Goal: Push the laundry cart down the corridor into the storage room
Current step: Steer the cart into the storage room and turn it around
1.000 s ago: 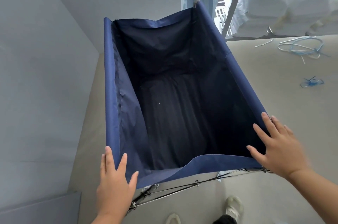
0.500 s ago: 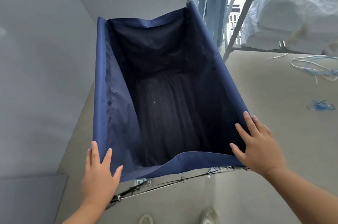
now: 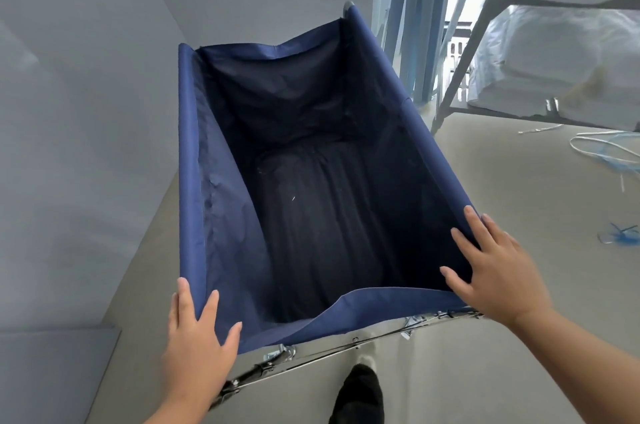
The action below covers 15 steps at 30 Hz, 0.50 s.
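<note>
We count one laundry cart, a single deep blue fabric bin with nothing we can make out inside it. Two hands are on it: one left hand and one right hand, each showing five fingers. One metal rack stands off to the side, and we see at least two white bagged bundles on it, though the edge of the view cuts off more. One loose tangle of cord lies on the floor, plus one small blue tie. One dark trouser leg shows below.

Rack w/ bags, maybe cords
</note>
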Tool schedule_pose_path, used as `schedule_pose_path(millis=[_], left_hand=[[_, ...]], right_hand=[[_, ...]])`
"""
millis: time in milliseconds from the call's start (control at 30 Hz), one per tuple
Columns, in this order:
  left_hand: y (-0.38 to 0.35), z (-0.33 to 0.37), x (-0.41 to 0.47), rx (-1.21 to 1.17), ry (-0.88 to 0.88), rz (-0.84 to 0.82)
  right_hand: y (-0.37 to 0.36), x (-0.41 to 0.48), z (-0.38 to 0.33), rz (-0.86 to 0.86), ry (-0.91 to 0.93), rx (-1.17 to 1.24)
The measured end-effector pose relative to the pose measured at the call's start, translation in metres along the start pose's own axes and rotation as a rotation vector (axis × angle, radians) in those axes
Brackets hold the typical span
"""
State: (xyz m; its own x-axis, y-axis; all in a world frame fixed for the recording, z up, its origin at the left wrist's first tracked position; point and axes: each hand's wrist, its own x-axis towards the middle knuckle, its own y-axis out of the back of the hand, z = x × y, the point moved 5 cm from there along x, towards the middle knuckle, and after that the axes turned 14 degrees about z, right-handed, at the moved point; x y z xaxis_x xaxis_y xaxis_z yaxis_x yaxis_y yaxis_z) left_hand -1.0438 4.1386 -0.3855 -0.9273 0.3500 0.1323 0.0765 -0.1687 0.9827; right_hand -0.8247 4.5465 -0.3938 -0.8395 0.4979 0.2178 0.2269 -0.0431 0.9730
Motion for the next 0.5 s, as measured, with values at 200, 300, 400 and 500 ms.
schedule_pose_path(millis=[200, 300, 400, 500], left_hand=[[-0.012, 0.038, 0.007, -0.040, 0.052, 0.025], [-0.018, 0.061, 0.014, -0.048, 0.067, 0.051], [-0.024, 0.088, 0.022, -0.065, 0.089, 0.035], [-0.028, 0.115, 0.032, -0.089, 0.113, 0.039]], right_hand=[[-0.006, 0.040, 0.038, -0.022, 0.048, -0.021], [-0.007, 0.065, 0.058, -0.042, 0.075, -0.025], [-0.008, 0.094, 0.080, -0.061, 0.110, -0.026], [-0.011, 0.123, 0.100, -0.063, 0.145, -0.019]])
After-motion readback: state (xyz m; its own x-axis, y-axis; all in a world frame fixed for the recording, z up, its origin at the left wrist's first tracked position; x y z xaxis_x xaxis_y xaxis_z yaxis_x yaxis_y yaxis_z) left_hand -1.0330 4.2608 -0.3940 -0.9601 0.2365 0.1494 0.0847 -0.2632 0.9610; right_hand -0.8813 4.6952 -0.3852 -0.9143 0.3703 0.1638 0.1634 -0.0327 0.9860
